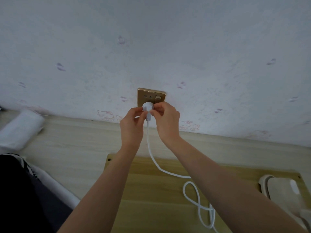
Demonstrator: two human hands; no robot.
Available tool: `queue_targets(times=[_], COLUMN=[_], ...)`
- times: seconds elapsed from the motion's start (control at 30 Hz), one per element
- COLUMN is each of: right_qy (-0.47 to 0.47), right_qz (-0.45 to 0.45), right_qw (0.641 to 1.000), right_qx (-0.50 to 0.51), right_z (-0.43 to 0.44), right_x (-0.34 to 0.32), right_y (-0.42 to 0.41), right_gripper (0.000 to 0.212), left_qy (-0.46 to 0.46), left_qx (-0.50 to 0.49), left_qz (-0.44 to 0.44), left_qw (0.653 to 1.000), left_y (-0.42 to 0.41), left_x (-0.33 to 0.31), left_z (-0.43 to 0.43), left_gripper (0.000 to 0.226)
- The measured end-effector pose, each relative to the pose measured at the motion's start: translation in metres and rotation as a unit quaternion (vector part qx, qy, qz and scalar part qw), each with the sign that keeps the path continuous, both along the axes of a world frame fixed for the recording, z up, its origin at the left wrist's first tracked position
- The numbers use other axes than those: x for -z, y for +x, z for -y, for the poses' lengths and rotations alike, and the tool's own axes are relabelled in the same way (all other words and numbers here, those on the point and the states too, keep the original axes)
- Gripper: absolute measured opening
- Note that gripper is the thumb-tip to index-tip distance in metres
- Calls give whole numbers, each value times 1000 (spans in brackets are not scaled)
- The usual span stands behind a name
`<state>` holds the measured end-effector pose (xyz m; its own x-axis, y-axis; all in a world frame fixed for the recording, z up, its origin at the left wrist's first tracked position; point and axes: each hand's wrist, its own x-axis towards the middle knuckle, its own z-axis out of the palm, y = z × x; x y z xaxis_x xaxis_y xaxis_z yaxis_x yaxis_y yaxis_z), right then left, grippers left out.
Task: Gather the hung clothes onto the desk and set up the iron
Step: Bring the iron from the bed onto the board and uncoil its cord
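Plug (147,105) being held at the socket (151,98), axis pointing into the wall.
Left hand (132,125) and right hand (166,118) are pinching the plug from either side over the socket's lower holes; whether it is seating I cannot tell. Cord (152,153) is trailing down to the iron (284,190), lying on the counter (75,145) well below and right of the socket.

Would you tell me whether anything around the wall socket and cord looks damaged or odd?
Nothing stands out. The gold socket plate looks intact, the left hand and right hand pinch the white plug at it, and the white cord trails down, undamaged, to a loose loop on the wooden board.
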<state>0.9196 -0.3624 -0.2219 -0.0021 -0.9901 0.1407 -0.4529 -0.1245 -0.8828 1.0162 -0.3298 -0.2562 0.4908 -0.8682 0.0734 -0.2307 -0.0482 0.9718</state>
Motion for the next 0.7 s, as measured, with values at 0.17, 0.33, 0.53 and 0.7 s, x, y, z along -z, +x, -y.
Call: queue_targets(times=[0.17, 0.33, 0.53, 0.7], right_qy=[3, -4, -9, 17], right_qz=[24, 12, -10, -78], right_qw=[1000, 1000, 1000, 996], right_qx=[1, -15, -20, -50], right_z=[3, 5, 3, -1], right_x=[2, 5, 5, -2], right_y=[5, 5, 5, 0], right_gripper=[6, 7, 10, 14], left_qy=[-2, -1, 22, 52], left_qx=[-19, -4, -5, -17], left_qz=[44, 2, -11, 38], left_qw=[999, 1000, 1000, 998], left_y=[4, 6, 4, 5], left_x=[3, 4, 3, -4], left_z=[5, 7, 7, 3], left_gripper=[23, 22, 15, 15])
